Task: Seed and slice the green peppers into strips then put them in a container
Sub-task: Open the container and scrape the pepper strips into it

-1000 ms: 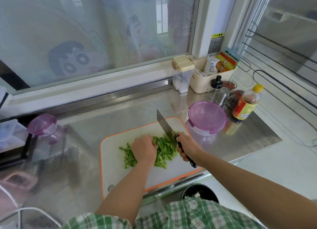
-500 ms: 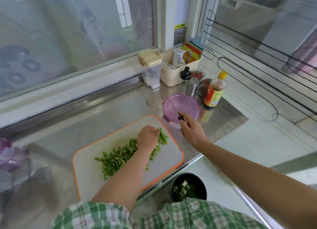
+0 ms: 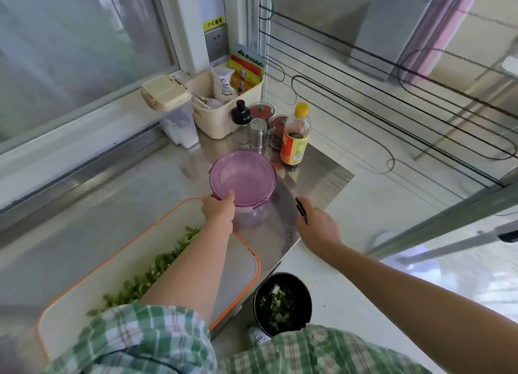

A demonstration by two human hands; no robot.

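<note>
Green pepper strips [image 3: 157, 267]: thin, glossy, uneven in length. Lie in a loose diagonal band on the cutting board, partly hidden behind the left forearm.

Cutting board [image 3: 242, 261]: white plastic, rounded rectangle, orange rim. Sits flat on the counter, far corner just beside the container.

Container [image 3: 252, 218]: round, clear tinted plastic body. Stands closed under a translucent purple lid [image 3: 244, 177] with clip tabs at the rim.

Left hand [image 3: 218, 209]: grips the lid's near-left edge, thumb on top, fingers curled.

Right hand [image 3: 318, 227]: wraps round the black handle of the knife [image 3: 301, 211]. Broad blade low over the counter, just right of the container, hard to tell from the reflective steel.

Counter [image 3: 322, 177]: brushed stainless steel, mirror-like.

Black bowl [image 3: 283, 303]: round, past the counter's near edge. Holds green and pale scraps.

Behind the container:
- sauce bottle [image 3: 295, 138], yellow cap, red-and-yellow label
- perforated steel shaker [image 3: 258, 131]
- black-capped bottle [image 3: 241, 118]
- cream plastic caddy [image 3: 221, 121] stuffed with packets
- clear canister [image 3: 176, 118] with cream flip lid
</note>
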